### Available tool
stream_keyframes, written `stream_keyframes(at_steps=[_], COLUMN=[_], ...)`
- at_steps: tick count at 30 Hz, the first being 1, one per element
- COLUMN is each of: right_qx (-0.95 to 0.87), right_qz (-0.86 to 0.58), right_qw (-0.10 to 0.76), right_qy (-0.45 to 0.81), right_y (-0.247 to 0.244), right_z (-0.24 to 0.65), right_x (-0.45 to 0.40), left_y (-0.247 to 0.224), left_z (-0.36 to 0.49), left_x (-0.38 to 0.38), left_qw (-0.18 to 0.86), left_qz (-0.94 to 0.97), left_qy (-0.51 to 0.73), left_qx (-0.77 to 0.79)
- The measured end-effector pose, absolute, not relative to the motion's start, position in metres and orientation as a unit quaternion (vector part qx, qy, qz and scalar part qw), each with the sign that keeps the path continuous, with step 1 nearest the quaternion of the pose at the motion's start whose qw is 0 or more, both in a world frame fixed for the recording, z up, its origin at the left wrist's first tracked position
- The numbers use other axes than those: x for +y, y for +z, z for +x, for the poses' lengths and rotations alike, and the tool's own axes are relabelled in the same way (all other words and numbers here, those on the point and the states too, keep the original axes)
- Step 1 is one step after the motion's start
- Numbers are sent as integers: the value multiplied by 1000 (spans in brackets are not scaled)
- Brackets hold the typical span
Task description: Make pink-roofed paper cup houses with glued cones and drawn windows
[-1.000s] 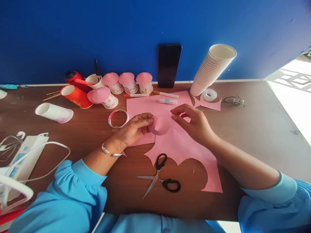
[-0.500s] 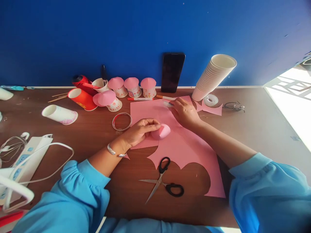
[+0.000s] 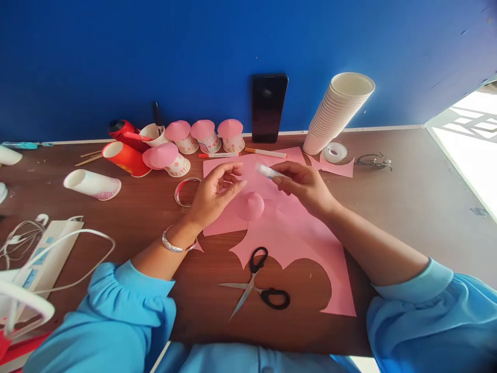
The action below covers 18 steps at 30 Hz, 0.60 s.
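Note:
My right hand (image 3: 306,187) grips a small white tube that looks like a glue stick (image 3: 267,171), its end blurred by motion. Facing it, my left hand (image 3: 219,194) has its fingers apart and nothing in them. Between and just below the hands, a pink paper cone (image 3: 251,206) lies on a large sheet of pink paper (image 3: 287,233) with rounded pieces cut out of its edge. Open black-handled scissors (image 3: 254,285) rest on the table at the sheet's near side. A roll of tape (image 3: 182,192) is partly covered by my left hand.
Behind stand decorated paper cups with pink cone tops (image 3: 230,135), a phone (image 3: 268,109) against the wall and a tall stack of white cups (image 3: 337,111). Glasses (image 3: 375,161) lie at right. A power strip (image 3: 46,248) with white cables occupies the left.
My left hand has let go of the pink cone, which now lies on the sheet, and has opened. My right hand has lifted the white tube and brought it nearer the left hand.

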State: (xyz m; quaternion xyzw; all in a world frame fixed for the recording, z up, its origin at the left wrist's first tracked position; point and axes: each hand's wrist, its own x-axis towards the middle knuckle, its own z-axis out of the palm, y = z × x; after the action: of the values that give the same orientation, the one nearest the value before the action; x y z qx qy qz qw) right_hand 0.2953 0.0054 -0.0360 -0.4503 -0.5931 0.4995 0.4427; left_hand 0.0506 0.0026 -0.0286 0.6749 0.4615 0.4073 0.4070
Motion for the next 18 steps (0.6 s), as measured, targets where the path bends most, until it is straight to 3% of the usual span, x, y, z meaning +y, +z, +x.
stream_keyframes(at_steps=[8,18], right_qx=[-603,-562], right_qz=[-378,-372], right_qw=[438,465], right_qy=[548,573], right_y=[-16,-22], right_z=[282,280], right_x=[-13,-10], left_y=[-17,-14], left_z=[54,57], left_x=[-7,-7], left_qw=[331,456], left_qz=[742,649], left_qy=[419,458], left_qx=[405,401])
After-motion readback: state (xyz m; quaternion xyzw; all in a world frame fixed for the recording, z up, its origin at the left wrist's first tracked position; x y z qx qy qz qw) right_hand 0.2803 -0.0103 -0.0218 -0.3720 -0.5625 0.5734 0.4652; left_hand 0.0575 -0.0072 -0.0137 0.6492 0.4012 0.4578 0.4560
